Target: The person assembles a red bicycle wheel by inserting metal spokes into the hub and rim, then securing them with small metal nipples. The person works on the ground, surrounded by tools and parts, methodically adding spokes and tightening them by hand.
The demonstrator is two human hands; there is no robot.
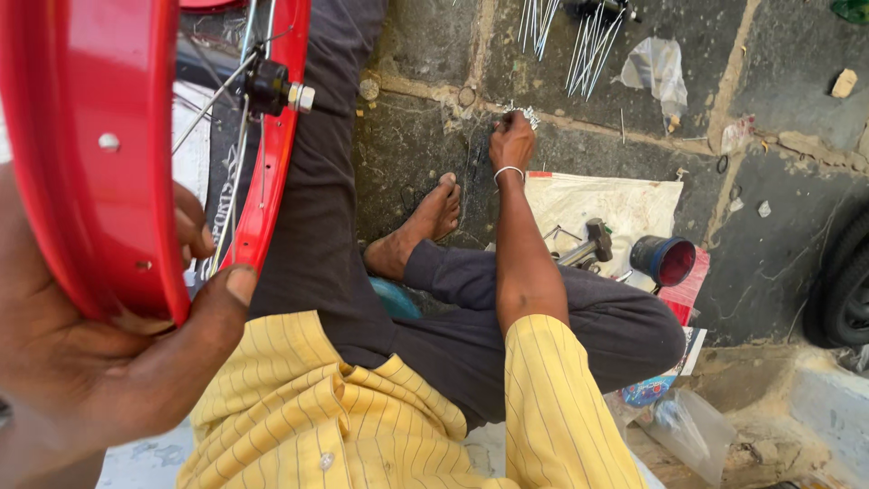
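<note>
My left hand (109, 362) grips the edge of a red wheel rim (90, 136), held upright close to the camera at the left. Thin spokes run from the rim to a black hub (272, 86) with a silver nut. My right hand (512, 143), with a metal bangle on the wrist, reaches forward to the stone floor. Its fingers are curled onto a little heap of small silvery metal pieces (525, 114). I sit cross-legged in a yellow striped shirt and dark trousers, with a bare foot (425, 226) just left of the right arm.
A bundle of loose spokes (588, 41) lies on the floor beyond the right hand. A hammer (593, 243) and a dark cup with a red inside (665, 260) sit on a white sack (625, 204). A black tyre (851, 281) is at the right edge, and plastic bags (656, 68) lie about.
</note>
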